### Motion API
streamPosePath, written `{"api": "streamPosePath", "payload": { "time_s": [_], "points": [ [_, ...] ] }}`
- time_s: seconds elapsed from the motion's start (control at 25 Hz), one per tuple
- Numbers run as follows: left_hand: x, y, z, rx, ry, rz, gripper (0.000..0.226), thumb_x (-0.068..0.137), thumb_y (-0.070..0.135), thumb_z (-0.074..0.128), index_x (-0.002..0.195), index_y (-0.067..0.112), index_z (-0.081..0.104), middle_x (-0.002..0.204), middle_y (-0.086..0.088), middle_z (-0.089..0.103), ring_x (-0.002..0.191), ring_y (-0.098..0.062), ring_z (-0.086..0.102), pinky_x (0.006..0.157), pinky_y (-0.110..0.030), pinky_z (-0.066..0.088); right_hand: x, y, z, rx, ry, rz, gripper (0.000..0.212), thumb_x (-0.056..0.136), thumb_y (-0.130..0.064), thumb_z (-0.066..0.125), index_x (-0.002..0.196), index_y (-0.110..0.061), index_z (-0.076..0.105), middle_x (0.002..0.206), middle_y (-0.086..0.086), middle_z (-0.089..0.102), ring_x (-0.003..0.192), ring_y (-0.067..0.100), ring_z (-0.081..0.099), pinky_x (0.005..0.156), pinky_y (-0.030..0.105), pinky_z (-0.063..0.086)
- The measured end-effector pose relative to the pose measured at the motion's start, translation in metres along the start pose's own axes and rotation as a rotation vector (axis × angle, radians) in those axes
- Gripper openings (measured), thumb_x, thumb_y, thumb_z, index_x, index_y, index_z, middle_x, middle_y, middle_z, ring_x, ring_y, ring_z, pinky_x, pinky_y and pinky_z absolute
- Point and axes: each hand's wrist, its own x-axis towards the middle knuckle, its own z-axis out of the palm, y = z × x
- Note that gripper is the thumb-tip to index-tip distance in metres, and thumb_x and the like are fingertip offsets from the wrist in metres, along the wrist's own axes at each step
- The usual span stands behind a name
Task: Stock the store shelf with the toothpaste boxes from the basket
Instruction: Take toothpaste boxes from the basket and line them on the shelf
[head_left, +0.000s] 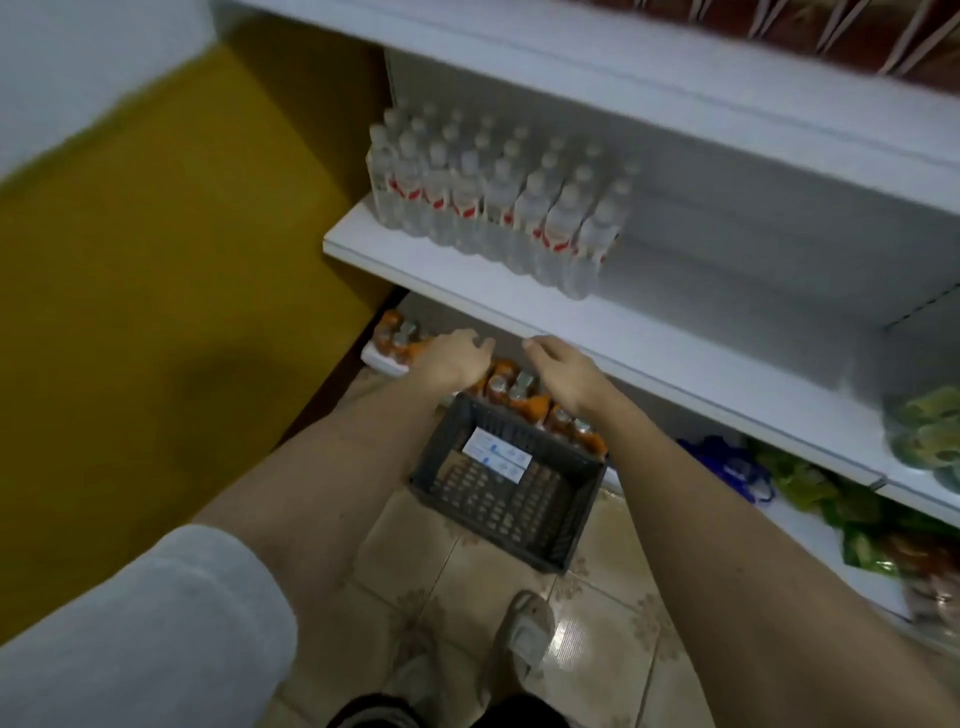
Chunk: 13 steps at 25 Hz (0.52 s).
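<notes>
left hand (457, 356): you are reaching it out just under the front edge of the white shelf, fingers loosely curled, gripping nothing; it is hanging over the orange-labelled bottles.
right hand (563, 371): you are holding it just beside the left one, a small gap between them, fingers relaxed and bent downward, holding nothing; its fingertips are sitting near the shelf's front lip.
basket (571, 499): a dark slatted crate is standing on the tiled floor, below and nearer to you than both hands, between your forearms.
toothpaste boxes (496, 456): two white and blue boxes are lying flat side by side in the basket's far end, directly beneath the gap between your hands, well apart from either palm.
shelf (649, 332): the white board is running just beyond your fingertips; the stretch to the right of your right hand is bare.
clear bottles (493, 208): a block of white-capped bottles is standing on the shelf above and beyond your left hand.
orange-labelled bottles (514, 389): they are standing on the lower level, under your hands and just behind the basket.
green packets (810, 483): they are lying on the lower level, far to the right of your right arm.
sandal (524, 634): your foot is standing on the tiles, nearer to you than the basket.
</notes>
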Motion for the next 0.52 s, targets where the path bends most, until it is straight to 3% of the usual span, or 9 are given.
{"api": "streamPosePath", "payload": {
  "time_s": [0.12,0.32,0.52],
  "points": [
    [0.032,-0.023,0.071,-0.118,-0.056,-0.108,0.045,0.102,0.038,0.038,0.13,0.009,0.059,0.131,-0.015,0.059,0.123,-0.033,0.052,0.102,-0.04,0.04,0.037,0.065,0.047,0.087,-0.087,0.076,0.053,0.102,-0.052,0.03,0.142,-0.022,0.046,0.15,0.002,0.042,0.137,0.026,0.039,0.109,0.037,0.03],
    [0.098,-0.077,0.221,-0.186,-0.264,-0.169,0.041,0.105,0.033,0.033,0.127,0.007,0.057,0.131,-0.014,0.058,0.105,-0.028,0.057,0.085,-0.032,0.038,0.098,0.196,0.148,0.254,-0.177,0.335,0.062,0.095,-0.062,0.033,0.142,-0.023,0.047,0.149,0.003,0.045,0.131,0.025,0.045,0.111,0.041,0.034],
    [0.191,-0.145,0.358,-0.317,-0.287,-0.283,0.037,0.104,0.027,0.042,0.134,0.009,0.054,0.136,-0.012,0.056,0.123,-0.028,0.051,0.088,-0.022,0.033,0.171,0.333,0.258,0.35,-0.153,0.491,0.051,0.101,-0.05,0.032,0.139,-0.021,0.049,0.144,0.007,0.048,0.128,0.028,0.047,0.104,0.035,0.035]
  ]
}}
